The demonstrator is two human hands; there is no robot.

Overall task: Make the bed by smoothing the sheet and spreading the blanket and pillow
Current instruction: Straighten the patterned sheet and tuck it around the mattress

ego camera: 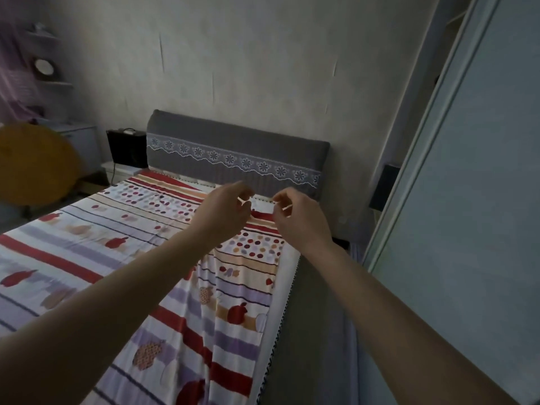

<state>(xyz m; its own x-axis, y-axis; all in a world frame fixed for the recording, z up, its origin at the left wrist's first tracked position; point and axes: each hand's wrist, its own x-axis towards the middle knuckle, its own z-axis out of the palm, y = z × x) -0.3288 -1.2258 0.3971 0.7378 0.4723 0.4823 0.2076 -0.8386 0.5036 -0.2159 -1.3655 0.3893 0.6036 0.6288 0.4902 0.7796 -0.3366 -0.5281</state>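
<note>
A black box (126,147) is being shown on a white nightstand (121,170) beside the grey headboard (233,141); a yellow chair (35,162) is being shown nearby.

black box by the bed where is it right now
In the head view it is at the left: the black box sits on a low white stand, right beside the left end of the grey headboard, against the wall.

Noted a white sheet (87,238) banded in red, lilac and peach stripes, with thin dark lines, rows of red and purple dots, and red and tan fruit shapes. Saw a grey headboard cover (233,135) crossed by a pale lace band (233,160) of flowers. Found a grey mattress side (309,331), white trim (274,331) with dark zigzag stitching, and a yellow disc (32,162).
</note>
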